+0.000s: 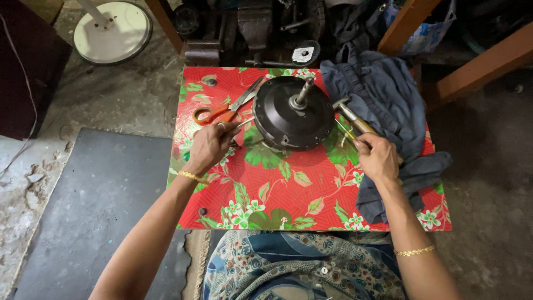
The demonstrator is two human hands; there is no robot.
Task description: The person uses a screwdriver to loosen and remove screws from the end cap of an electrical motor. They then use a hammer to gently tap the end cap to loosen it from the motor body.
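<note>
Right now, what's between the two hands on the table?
In the head view, the round black motor housing with its upright shaft sits between the left hand and the right hand, toward their fingertips; nearer the wrists, only the floral tablecloth.

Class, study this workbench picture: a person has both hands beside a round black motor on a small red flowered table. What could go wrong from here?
1. The right hand grips a hammer close to the motor; a glancing blow might hit the left hand nearby.
2. The scissors lie with blades apart beside that hand and might cut it.
3. The blue cloth hangs over the table edge and may slide off.
</note>
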